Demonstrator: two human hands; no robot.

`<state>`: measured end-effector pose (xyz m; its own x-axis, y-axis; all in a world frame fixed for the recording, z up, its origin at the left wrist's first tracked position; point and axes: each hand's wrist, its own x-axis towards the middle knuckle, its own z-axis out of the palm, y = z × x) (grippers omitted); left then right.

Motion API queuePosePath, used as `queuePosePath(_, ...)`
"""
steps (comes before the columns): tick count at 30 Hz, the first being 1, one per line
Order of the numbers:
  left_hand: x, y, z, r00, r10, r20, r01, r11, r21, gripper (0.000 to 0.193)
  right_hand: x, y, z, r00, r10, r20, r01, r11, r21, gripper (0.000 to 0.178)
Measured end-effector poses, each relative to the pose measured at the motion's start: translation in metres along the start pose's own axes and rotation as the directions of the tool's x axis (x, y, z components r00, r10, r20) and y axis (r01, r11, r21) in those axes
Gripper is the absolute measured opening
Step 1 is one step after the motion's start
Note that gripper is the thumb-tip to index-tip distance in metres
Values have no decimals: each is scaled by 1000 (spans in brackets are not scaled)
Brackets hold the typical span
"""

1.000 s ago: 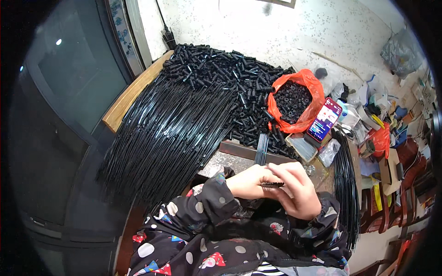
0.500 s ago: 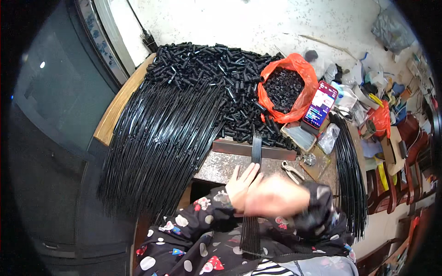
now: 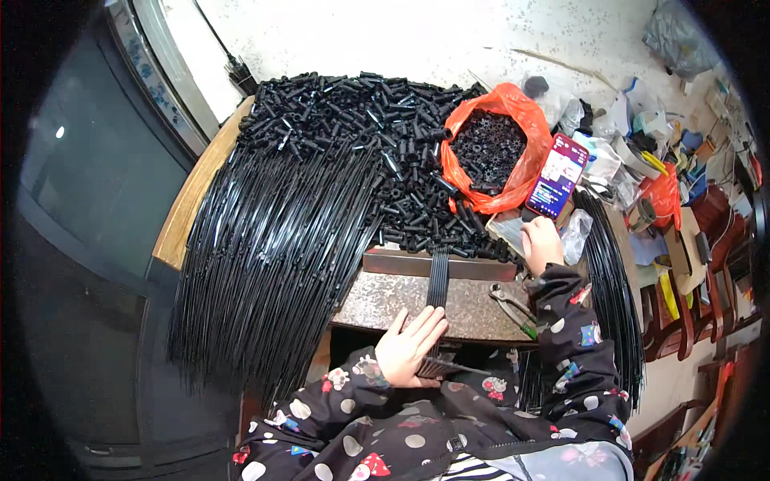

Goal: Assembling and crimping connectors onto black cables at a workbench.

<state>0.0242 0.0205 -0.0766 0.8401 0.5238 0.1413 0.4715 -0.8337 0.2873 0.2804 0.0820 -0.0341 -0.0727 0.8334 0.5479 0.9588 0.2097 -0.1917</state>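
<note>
My left hand (image 3: 411, 346) lies flat with its fingers stretched over a row of thin black rods (image 3: 438, 280). The rods run from a reddish-brown metal bar (image 3: 401, 262) toward me, and dark ends poke out to the right beneath the palm. Off to the right, my right hand (image 3: 542, 243) reaches the small tray (image 3: 507, 229) of pale thin strips, just below a lit phone (image 3: 557, 178). Its fingers are curled together, and whatever they hold is hidden. Pliers (image 3: 512, 305) with a green grip lie on the worktop (image 3: 393, 297) between both hands.
A heap of short black tubular pieces (image 3: 337, 112) covers the back. Many long black rods (image 3: 265, 256) hang over the left edge. An orange-red plastic bag (image 3: 457, 164) holds small black parts. More rods (image 3: 613, 289) and a clear bag (image 3: 576, 236) are at the right.
My right hand has moved from beside my left hand, up and right to the tray. My left hand stays on the rods; their near ends no longer hang straight down below it.
</note>
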Motion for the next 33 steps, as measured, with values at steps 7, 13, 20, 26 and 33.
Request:
queuePosePath(7,-3,0,7,1000,-29,-3,29,998,-54,78,3,-51,28,898,-439,-31,436,880,187,22)
queuePosePath(13,-7,0,11,1000,-1,-1,1,1000,1,79,4,6,3,939,97,330,-68,993,-98,10)
queuePosePath(20,-6,-1,6,999,35,-4,-35,999,-20,77,-3,3,0,979,44,201,-38,999,-35,9)
queuePosePath(26,-6,0,6,999,34,-9,-35,998,-59,76,-8,-45,20,941,-190,280,115,958,263,27)
queuePosePath(33,-7,0,7,999,46,19,-46,998,-32,78,-13,-55,25,923,-144,357,73,976,207,18)
